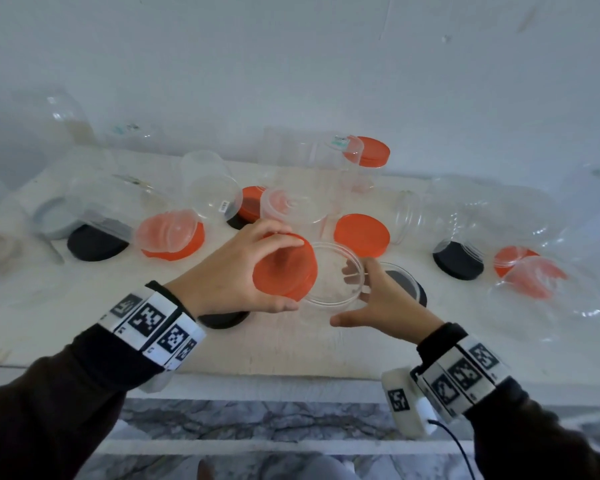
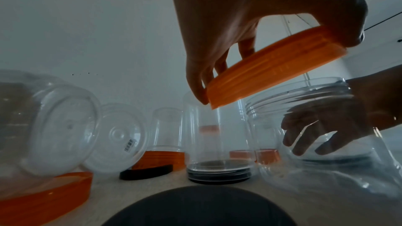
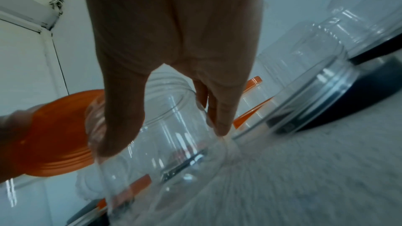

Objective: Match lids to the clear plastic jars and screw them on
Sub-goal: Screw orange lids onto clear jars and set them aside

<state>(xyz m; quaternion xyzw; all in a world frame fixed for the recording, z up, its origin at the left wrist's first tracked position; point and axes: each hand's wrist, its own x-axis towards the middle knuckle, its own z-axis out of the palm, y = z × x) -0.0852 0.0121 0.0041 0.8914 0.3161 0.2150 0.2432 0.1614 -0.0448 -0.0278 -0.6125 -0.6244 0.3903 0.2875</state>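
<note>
Head view: orange lid (image 1: 284, 268) hides part of clear jar (image 1: 333, 275) rim.

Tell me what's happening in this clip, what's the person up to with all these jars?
A person is capping clear plastic jars at a table strewn with jars and orange and black lids. The left hand grips an orange lid, tilted over the near-left part of the open mouth of an upright clear jar. The right hand grips that jar near its threaded neck. The lid is not yet seated or screwed on. Several other jars lie on their sides or stand mouth-down on lids.
</note>
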